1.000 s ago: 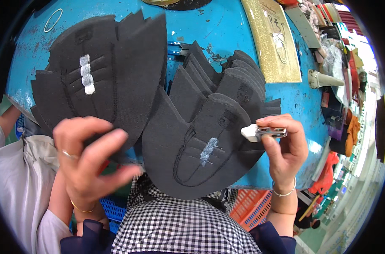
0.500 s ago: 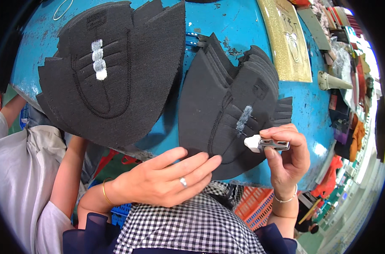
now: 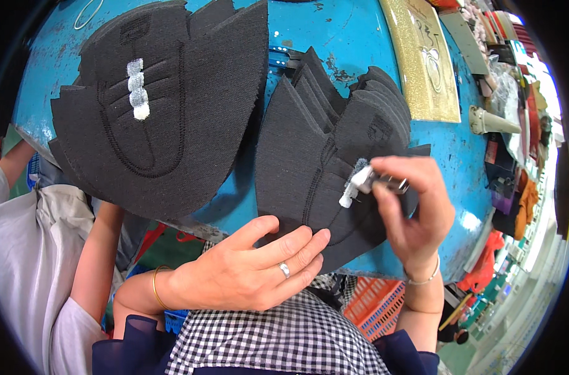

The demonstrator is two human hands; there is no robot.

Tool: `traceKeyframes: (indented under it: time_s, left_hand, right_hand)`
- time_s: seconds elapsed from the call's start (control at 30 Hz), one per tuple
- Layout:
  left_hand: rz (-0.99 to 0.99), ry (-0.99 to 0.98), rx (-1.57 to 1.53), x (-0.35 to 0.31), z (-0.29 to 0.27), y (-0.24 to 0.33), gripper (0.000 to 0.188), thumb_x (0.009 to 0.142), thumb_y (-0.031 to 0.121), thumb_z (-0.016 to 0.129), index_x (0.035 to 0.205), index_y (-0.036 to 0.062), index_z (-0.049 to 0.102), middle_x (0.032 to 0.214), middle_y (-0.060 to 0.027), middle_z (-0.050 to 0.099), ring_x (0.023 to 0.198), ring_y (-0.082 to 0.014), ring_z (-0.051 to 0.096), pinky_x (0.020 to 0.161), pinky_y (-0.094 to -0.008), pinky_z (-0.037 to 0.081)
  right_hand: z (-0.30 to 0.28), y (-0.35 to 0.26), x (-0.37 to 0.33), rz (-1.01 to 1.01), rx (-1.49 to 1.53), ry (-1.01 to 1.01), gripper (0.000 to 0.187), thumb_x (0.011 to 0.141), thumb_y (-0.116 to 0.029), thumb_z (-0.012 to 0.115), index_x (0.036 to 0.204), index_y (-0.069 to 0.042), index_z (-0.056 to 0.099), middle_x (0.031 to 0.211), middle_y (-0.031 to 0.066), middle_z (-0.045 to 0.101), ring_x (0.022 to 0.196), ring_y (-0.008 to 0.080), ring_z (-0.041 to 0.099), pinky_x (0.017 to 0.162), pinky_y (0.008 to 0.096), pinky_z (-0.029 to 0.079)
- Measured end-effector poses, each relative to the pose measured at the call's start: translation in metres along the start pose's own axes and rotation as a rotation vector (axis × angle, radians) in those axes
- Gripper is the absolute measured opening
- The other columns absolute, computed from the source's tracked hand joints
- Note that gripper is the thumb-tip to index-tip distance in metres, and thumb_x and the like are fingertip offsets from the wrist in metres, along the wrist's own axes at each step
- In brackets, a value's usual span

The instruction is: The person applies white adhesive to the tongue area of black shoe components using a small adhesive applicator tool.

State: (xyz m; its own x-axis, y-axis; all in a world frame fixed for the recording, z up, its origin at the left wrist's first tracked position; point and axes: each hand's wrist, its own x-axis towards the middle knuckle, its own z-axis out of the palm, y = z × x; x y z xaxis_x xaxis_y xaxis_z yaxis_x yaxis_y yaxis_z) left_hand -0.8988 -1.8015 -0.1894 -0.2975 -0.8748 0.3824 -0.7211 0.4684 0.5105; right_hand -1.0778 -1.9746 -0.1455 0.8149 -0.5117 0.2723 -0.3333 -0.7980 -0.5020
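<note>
Clock positions are being taken from the centre of the view. The black stack [image 3: 291,156] is lying on the blue table [image 3: 448,147] at 2 o'clock, its layers fanning out toward 12 and 1 o'clock. Its top face is showing a matte texture, a dark stitched line [image 3: 309,194] and 1 white strip [image 3: 346,199], brighter at its lower end and greyer at its upper end. The left hand [image 3: 253,272], at 6 o'clock, is resting unclenched, fingers extended and slightly parted, fingertips touching the lower part of the stack. The right hand [image 3: 419,206], at 3 o'clock, is pinching a metal clip [image 3: 387,182] between thumb and fingers; the clip is carrying a white pad [image 3: 361,177], which is overlapping the strip. At 10 o'clock, a 2nd black stack [image 3: 212,125] is lying, 4 white dabs [image 3: 139,97] marking its top.
</note>
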Motion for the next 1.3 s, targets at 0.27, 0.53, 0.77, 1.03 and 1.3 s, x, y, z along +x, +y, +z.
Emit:
traceKeyframes:
  time_s: [0.27, 0.53, 0.77, 1.03, 1.3]
  left_hand:
    - [0.044, -0.005, -0.014, 0.007, 0.0, -0.004, 0.017, 0.087, 0.017, 0.063, 0.1, 0.0102, 0.073, 0.123, -0.0101, 0.07, 0.096, -0.0171, 0.066, 0.071, -0.0299, 0.05]
    - [0.36, 0.349, 0.004, 0.015, 0.005, 0.003, 0.026, 0.069, 0.015, 0.066, 0.093, 0.0113, 0.077, 0.074, 0.0018, 0.048, 0.073, -0.0134, 0.056, 0.066, -0.0275, 0.047]
    - [-0.004, 0.708, 0.298, -0.051, -0.028, -0.013, 0.021, 0.068, 0.028, 0.075, 0.088, 0.0253, 0.078, 0.077, 0.0011, 0.056, 0.073, -0.0206, 0.054, 0.073, -0.0369, 0.045]
    - [-0.095, 0.088, 0.012, -0.025, -0.037, -0.01, 0.032, 0.08, 0.037, 0.079, 0.105, 0.0189, 0.073, 0.116, 0.0002, 0.068, 0.096, -0.0166, 0.062, 0.081, -0.0345, 0.047]
    - [0.004, 0.064, 0.005, 0.004, 0.015, 0.004, 0.019, 0.088, 0.018, 0.066, 0.102, 0.0127, 0.077, 0.115, -0.0008, 0.071, 0.094, -0.0111, 0.064, 0.076, -0.0274, 0.046]
  right_hand:
    - [-0.002, -0.003, -0.004, 0.002, 0.034, -0.033, 0.034, 0.073, 0.005, 0.08, 0.103, -0.002, 0.067, 0.097, 0.0115, 0.073, 0.082, 0.0257, 0.068, 0.071, 0.0331, 0.052]
    - [-0.028, 0.015, -0.027, 0.34, 0.523, 0.457, 0.025, 0.097, -0.007, 0.06, 0.119, 0.001, 0.054, 0.111, 0.0177, 0.067, 0.101, 0.023, 0.065, 0.092, 0.0363, 0.052]
    - [-0.031, 0.019, -0.03, 0.406, 0.599, 0.392, 0.023, 0.098, -0.008, 0.061, 0.117, 0.002, 0.056, 0.113, 0.0159, 0.067, 0.104, 0.0187, 0.064, 0.093, 0.0315, 0.05]
    - [-0.009, 0.003, -0.02, 0.205, 0.307, 0.06, 0.026, 0.081, 0.003, 0.075, 0.105, -0.001, 0.066, 0.1, 0.0112, 0.073, 0.088, 0.0215, 0.068, 0.076, 0.0319, 0.052]
    - [0.003, 0.004, -0.005, 0.01, 0.004, -0.018, 0.033, 0.073, 0.005, 0.079, 0.103, -0.002, 0.068, 0.096, 0.0105, 0.072, 0.083, 0.0263, 0.067, 0.072, 0.0336, 0.053]
